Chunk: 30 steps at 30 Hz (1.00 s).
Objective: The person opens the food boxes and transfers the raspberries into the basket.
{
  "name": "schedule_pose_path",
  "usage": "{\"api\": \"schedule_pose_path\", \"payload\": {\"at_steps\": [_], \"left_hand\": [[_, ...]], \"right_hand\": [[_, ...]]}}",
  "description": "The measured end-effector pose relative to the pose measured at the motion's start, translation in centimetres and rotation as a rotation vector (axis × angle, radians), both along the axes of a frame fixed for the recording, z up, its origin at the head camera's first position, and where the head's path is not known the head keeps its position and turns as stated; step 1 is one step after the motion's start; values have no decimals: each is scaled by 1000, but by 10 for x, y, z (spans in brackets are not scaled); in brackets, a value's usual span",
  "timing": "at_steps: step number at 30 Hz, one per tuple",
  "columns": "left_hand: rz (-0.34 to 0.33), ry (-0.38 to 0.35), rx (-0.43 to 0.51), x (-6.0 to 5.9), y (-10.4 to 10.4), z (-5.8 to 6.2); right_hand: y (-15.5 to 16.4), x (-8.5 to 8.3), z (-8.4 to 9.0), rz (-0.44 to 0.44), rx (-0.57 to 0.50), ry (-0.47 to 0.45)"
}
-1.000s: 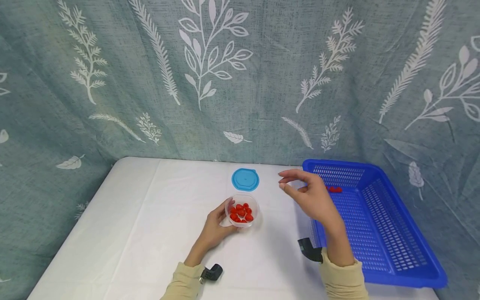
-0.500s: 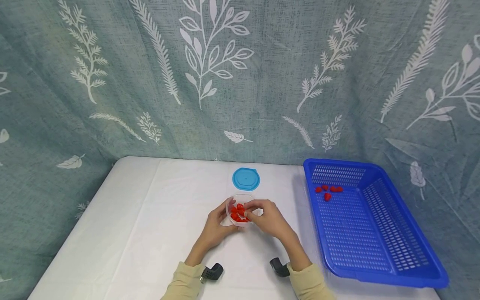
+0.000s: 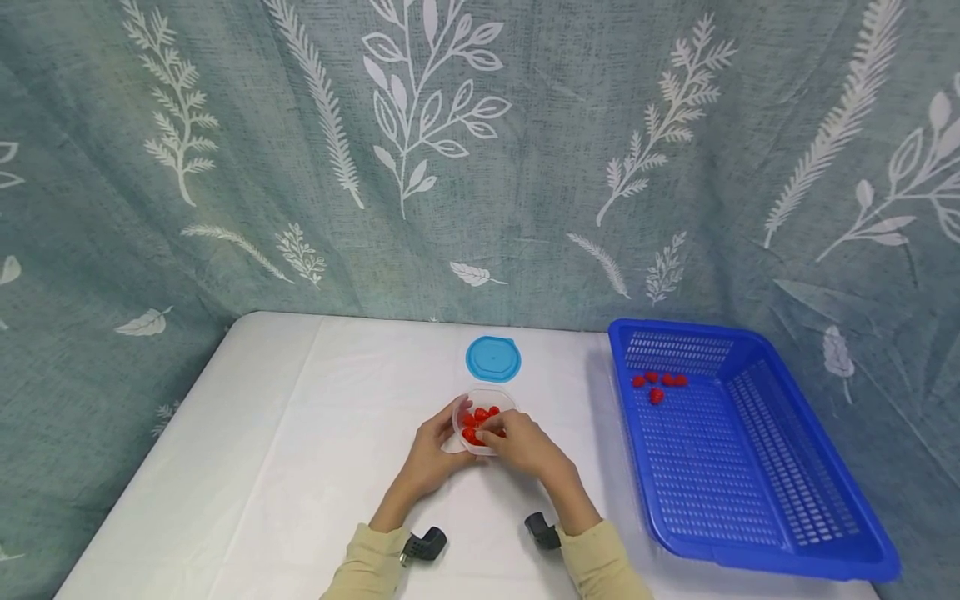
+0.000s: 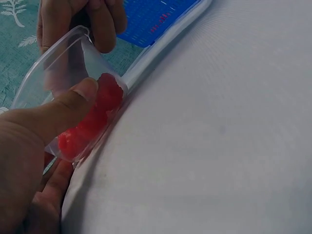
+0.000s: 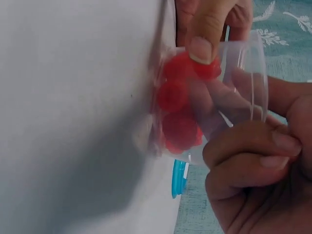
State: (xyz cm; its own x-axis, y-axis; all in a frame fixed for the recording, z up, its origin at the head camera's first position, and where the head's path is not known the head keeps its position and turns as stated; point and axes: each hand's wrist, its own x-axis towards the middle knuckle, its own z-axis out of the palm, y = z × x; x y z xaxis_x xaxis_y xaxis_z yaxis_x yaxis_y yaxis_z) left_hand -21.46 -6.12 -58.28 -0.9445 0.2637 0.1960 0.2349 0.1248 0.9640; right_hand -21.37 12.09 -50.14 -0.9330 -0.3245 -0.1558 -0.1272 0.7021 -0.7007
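My left hand grips a clear plastic cup from its left side, thumb and fingers around its wall. Red toy strawberries lie in the bottom of the cup. Thumb and index finger of my right hand dip inside through the mouth, their tips close together at the strawberries. The right wrist view shows the right hand's other fingers curled outside the wall. Whether the right fingertips pinch a strawberry is hard to tell through the plastic. A blue round lid lies behind the cup.
At the right stands a blue perforated basket with several red strawberries near its back left corner. White cloth covers the table. A green leaf-patterned curtain hangs behind the table's back edge.
My right hand came left from beside the basket, where its fingers were apart, and entered the cup. Over the last half second it shifted slightly further left. The left hand and cup stayed put.
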Motion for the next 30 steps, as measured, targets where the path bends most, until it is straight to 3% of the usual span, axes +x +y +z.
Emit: {"api": "schedule_pose_path", "payload": {"at_steps": [11, 19, 25, 30], "left_hand": [[3, 19, 8, 1, 0, 0], [0, 26, 20, 11, 0, 28], [6, 25, -2, 2, 2, 4], [4, 10, -13, -1, 0, -4]], "right_hand": [[3, -6, -5, 23, -129, -39], [8, -15, -4, 86, -234, -118], [11, -16, -3, 118, -262, -132], [11, -13, -5, 78, -254, -137]]}}
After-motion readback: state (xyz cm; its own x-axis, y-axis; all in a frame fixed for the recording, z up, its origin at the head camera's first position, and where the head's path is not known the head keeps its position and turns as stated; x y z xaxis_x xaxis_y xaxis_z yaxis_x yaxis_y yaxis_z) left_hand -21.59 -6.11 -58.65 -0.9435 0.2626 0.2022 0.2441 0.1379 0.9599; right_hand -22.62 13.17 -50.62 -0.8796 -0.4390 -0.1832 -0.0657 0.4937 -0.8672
